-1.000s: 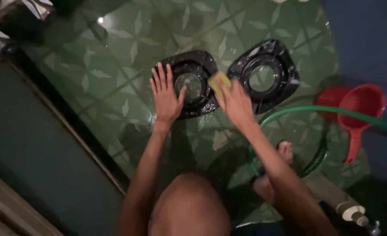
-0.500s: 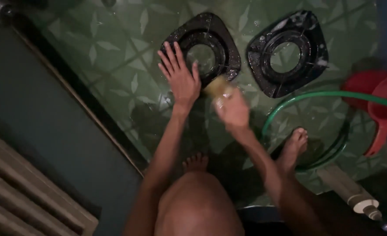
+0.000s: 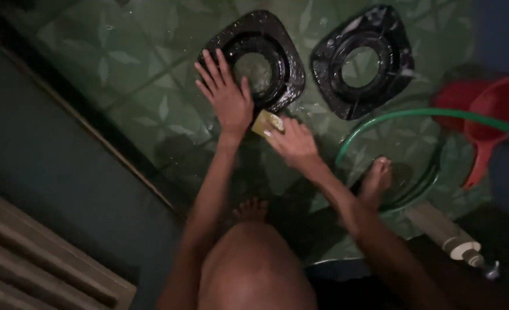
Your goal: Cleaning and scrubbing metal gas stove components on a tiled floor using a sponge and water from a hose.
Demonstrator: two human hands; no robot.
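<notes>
Two black square burner plates with round holes lie wet on the green tiled floor [image 3: 139, 74]. My left hand [image 3: 226, 97] presses flat, fingers spread, on the near left corner of the left plate [image 3: 260, 40]. A yellow sponge [image 3: 267, 122] is gripped in my right hand [image 3: 292, 143], just below that plate's near edge, right beside my left wrist. The right plate [image 3: 362, 60], with soap suds on it, lies untouched.
A green hose [image 3: 398, 117] loops across the floor on the right, around my right foot [image 3: 375, 181]. A red dipper [image 3: 490, 123] sits inside a red bucket at the right edge. A pump bottle [image 3: 452, 241] lies lower right. A dark wall runs along the left.
My right hand drew the sponge from the top of the left plate down to its near edge. The view shifted, so the plates sit higher in frame. Left hand stayed on the plate.
</notes>
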